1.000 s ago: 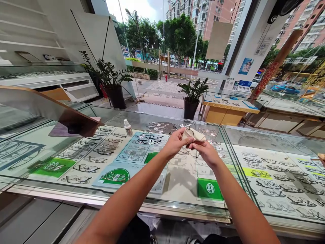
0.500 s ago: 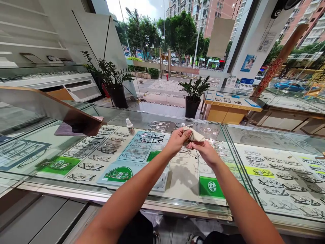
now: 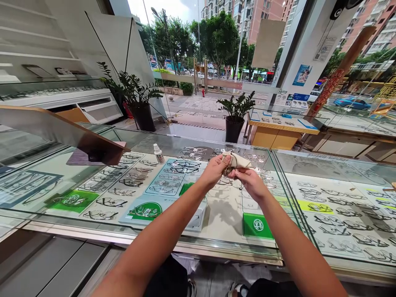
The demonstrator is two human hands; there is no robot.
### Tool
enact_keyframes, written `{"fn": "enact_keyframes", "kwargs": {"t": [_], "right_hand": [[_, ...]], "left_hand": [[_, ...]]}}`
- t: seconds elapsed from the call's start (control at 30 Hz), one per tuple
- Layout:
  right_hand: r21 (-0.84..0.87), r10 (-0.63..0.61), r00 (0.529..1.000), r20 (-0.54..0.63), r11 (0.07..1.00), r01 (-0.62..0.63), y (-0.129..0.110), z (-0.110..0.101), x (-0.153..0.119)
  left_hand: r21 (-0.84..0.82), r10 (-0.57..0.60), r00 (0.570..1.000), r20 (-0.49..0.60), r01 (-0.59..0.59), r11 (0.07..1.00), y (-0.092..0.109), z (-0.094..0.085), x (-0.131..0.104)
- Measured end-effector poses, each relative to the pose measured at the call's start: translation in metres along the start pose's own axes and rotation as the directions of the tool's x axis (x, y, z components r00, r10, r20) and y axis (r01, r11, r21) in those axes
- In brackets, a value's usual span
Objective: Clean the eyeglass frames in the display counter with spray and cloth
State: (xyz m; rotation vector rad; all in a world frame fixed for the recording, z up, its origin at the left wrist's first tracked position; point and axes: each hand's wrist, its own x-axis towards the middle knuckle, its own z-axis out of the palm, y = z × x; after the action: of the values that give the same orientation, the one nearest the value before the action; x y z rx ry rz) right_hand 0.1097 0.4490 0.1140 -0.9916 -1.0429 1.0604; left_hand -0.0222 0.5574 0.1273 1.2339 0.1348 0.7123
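Note:
My left hand (image 3: 216,170) pinches a cream cleaning cloth (image 3: 243,162), thumb on top, over the glass display counter. The cloth is folded around part of a pair of eyeglasses (image 3: 234,160), of which a thin dark rim shows. My right hand (image 3: 251,182) is closed just to the right, its thumb and fingertips on the eyeglasses' frame at the cloth's lower edge. Both hands are close together, and the fingers hide most of the eyeglasses. A white spray bottle (image 3: 159,154) stands upright on the counter to the left of my hands.
Rows of eyeglasses (image 3: 111,202) lie inside the glass display counter (image 3: 222,244) below my arms. A wooden-edged panel (image 3: 71,132), perhaps a mirror, leans over its left part. More frames fill the right-hand case (image 3: 346,214). Potted plants (image 3: 234,123) stand beyond.
My hands stay in nearly the same place. The cloth has turned slightly between the fingers, and more of the dark rim shows beside my left thumb.

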Motion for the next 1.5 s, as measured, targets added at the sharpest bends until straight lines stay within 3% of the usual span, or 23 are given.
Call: {"fn": "enact_keyframes", "kwargs": {"t": [0.1, 0.2, 0.37, 0.43, 0.53, 0.73, 0.83, 0.93, 1.0, 1.07, 1.17, 1.23, 1.3, 1.4, 1.43, 1.5], "right_hand": [[0.020, 0.001, 1.000, -0.006, 1.000, -0.001, -0.008, -0.001, -0.002], [-0.020, -0.030, 0.999, -0.023, 0.999, 0.030, -0.021, -0.009, -0.006], [-0.302, -0.227, 0.974, 0.004, 0.928, 0.218, -0.044, -0.026, -0.014], [-0.535, -0.332, 0.940, 0.078, 0.782, 0.320, -0.049, -0.027, -0.017], [-0.813, -0.408, 0.888, 0.212, 0.431, 0.392, -0.047, -0.020, -0.018], [-0.910, -0.326, 0.850, 0.414, -0.109, 0.401, -0.023, 0.002, -0.019], [-0.883, -0.269, 0.852, 0.449, -0.277, 0.378, -0.018, 0.007, -0.021], [-0.868, -0.239, 0.857, 0.456, -0.332, 0.369, -0.017, 0.010, -0.022], [-0.867, -0.245, 0.851, 0.464, -0.322, 0.380, -0.018, 0.012, -0.023], [-0.878, -0.303, 0.834, 0.461, -0.295, 0.378, -0.020, 0.013, -0.024], [-0.932, -0.491, 0.792, 0.363, -0.178, 0.316, -0.023, 0.012, -0.026], [-0.968, -0.612, 0.768, 0.189, 0.016, 0.251, -0.024, 0.009, -0.024], [-0.928, -0.626, 0.779, -0.035, 0.311, 0.208, -0.022, 0.004, -0.020], [-0.655, -0.412, 0.875, -0.255, 0.739, 0.158, -0.014, -0.005, -0.010], [-0.547, -0.336, 0.900, -0.279, 0.826, 0.138, -0.011, -0.007, -0.007], [-0.388, -0.245, 0.923, -0.296, 0.914, 0.118, -0.007, -0.010, -0.001]], "left_hand": [[-0.070, -0.056, 0.998, -0.003, 0.056, 0.996, 0.004, -0.004, 0.003], [-0.119, -0.104, 0.992, -0.074, 0.095, 0.988, 0.009, -0.015, 0.008], [-0.060, -0.203, 0.971, -0.127, 0.197, 0.979, 0.018, -0.042, 0.011], [0.001, -0.305, 0.948, -0.091, 0.306, 0.952, 0.024, -0.050, 0.009], [0.093, -0.466, 0.885, -0.001, 0.464, 0.881, 0.033, -0.058, 0.004], [0.212, -0.584, 0.805, 0.105, 0.556, 0.804, 0.039, -0.067, -0.005], [0.315, -0.642, 0.741, 0.196, 0.572, 0.757, 0.040, -0.067, -0.008], [0.396, -0.677, 0.693, 0.246, 0.566, 0.723, 0.038, -0.063, -0.008], [0.425, -0.678, 0.677, 0.285, 0.545, 0.723, 0.034, -0.060, -0.007], [0.418, -0.655, 0.688, 0.312, 0.520, 0.745, 0.027, -0.057, -0.004], [0.327, -0.576, 0.775, 0.261, 0.490, 0.808, 0.017, -0.053, 0.001], [0.254, -0.487, 0.851, 0.194, 0.436, 0.863, 0.014, -0.047, 0.003], [0.197, -0.387, 0.909, 0.153, 0.356, 0.914, 0.011, -0.039, 0.004], [0.177, -0.315, 0.941, 0.127, 0.291, 0.940, 0.007, -0.023, 0.002], [0.190, -0.314, 0.942, 0.116, 0.289, 0.938, 0.006, -0.018, 0.001], [0.224, -0.314, 0.945, 0.087, 0.289, 0.931, 0.002, -0.010, -0.001]]}}
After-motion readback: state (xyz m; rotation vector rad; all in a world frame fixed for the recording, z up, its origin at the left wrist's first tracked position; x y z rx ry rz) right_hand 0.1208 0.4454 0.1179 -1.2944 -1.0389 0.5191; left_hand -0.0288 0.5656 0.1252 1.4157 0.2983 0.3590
